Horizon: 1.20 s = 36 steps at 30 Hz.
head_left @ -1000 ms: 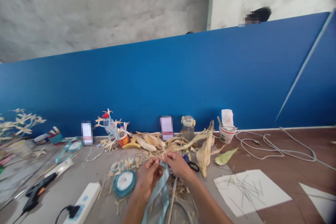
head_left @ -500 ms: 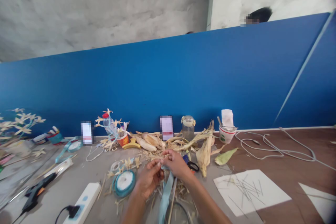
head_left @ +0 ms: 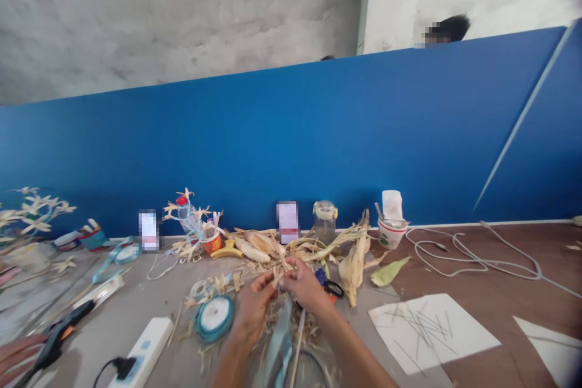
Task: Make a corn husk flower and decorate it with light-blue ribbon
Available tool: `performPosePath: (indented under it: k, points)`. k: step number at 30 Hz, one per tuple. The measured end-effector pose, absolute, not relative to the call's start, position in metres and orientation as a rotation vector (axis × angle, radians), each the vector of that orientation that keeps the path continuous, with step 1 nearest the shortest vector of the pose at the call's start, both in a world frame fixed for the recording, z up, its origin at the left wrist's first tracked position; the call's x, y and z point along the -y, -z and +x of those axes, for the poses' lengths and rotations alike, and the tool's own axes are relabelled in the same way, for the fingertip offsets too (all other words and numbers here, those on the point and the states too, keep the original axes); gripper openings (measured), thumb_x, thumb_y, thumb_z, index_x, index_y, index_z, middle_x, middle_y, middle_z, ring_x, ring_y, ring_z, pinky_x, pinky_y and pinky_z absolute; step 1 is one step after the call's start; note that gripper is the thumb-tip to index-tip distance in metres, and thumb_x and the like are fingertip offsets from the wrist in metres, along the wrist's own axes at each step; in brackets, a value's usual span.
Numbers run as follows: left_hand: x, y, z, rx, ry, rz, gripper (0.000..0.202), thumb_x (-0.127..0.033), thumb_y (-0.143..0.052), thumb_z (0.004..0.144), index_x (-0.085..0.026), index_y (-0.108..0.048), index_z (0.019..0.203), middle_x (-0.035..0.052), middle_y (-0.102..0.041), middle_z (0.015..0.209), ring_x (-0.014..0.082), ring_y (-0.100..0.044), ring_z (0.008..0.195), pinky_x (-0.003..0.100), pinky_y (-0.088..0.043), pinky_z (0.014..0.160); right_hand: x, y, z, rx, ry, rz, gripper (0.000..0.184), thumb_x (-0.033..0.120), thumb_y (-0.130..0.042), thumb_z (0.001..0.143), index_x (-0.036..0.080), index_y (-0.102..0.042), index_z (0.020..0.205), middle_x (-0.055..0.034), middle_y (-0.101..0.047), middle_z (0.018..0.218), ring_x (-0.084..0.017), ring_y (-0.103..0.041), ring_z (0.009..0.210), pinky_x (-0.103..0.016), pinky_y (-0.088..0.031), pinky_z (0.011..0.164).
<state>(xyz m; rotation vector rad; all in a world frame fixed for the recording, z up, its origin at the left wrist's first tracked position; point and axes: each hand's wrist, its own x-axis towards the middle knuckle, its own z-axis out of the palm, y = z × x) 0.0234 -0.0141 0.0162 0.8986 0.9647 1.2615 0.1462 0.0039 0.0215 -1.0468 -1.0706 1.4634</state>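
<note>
The spool lies left of the ribbon.

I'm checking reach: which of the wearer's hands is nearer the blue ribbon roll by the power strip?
Left. The left hand is just to the right of the ribbon roll; the right hand is farther right, past the left hand.

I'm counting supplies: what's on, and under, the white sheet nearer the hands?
Thin dark stick-like pieces lie scattered and crossing on the white sheet. What is under it is covered and cannot be seen; the tabletop shows around its edges.
</note>
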Motion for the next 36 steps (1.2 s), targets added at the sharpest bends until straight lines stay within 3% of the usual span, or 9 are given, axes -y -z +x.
performPosePath:
  k: [9, 17, 25, 32, 36]
  points:
    - [0.016, -0.018, 0.025, -0.991, -1.293, 0.956, 0.02, -0.023, -0.074, 0.057, -0.017, -0.068, 0.075, 0.003, -0.067, 0.072, 0.0153, -0.059, 0.069, 0.026, -0.042, 0.068, -0.003, -0.012, 0.137, 1.116, -1.305, -1.096, 0.056, 0.008, -0.049, 0.057, 0.016, -0.044, 0.112, 0.0088, -0.05, 0.053, -0.014, -0.053, 0.051, -0.025, -0.039, 0.053]
    - [0.014, -0.019, 0.025, -0.904, -1.315, 0.784, 0.02, -0.018, -0.075, 0.053, -0.015, -0.064, 0.07, 0.0025, -0.066, 0.068, 0.016, -0.061, 0.069, 0.026, -0.044, 0.067, 0.005, -0.009, 0.132, 1.364, -0.989, -1.213, 0.058, 0.007, -0.049, 0.067, 0.014, -0.044, 0.124, -0.0011, -0.058, 0.072, -0.019, -0.058, 0.071, -0.032, -0.045, 0.072]
    - [0.013, -0.016, 0.022, -0.794, -1.293, 0.662, 0.028, -0.019, -0.076, 0.054, -0.015, -0.064, 0.078, 0.0027, -0.068, 0.07, 0.018, -0.064, 0.071, 0.029, -0.046, 0.071, 0.017, -0.01, 0.126, 1.582, -0.765, -1.175, 0.067, 0.005, -0.048, 0.069, 0.016, -0.035, 0.135, -0.011, -0.061, 0.105, -0.022, -0.055, 0.098, -0.036, -0.041, 0.091]
    - [0.015, -0.017, 0.019, -0.718, -1.224, 0.591, 0.024, -0.016, -0.075, 0.055, -0.016, -0.063, 0.075, 0.0037, -0.068, 0.074, 0.0196, -0.064, 0.076, 0.03, -0.046, 0.073, 0.014, -0.019, 0.124, 1.395, -0.918, -1.166, 0.064, 0.008, -0.047, 0.07, 0.012, -0.034, 0.133, -0.0066, -0.061, 0.088, -0.019, -0.059, 0.084, -0.034, -0.045, 0.083]
    - [0.014, -0.013, 0.015, -0.657, -1.213, 0.573, 0.02, -0.015, -0.074, 0.056, -0.017, -0.065, 0.073, 0.0026, -0.068, 0.074, 0.0165, -0.062, 0.07, 0.027, -0.046, 0.068, 0.014, -0.023, 0.125, 1.337, -0.966, -1.123, 0.063, 0.008, -0.049, 0.067, 0.014, -0.038, 0.128, -0.0024, -0.059, 0.082, -0.017, -0.058, 0.08, -0.032, -0.044, 0.082]
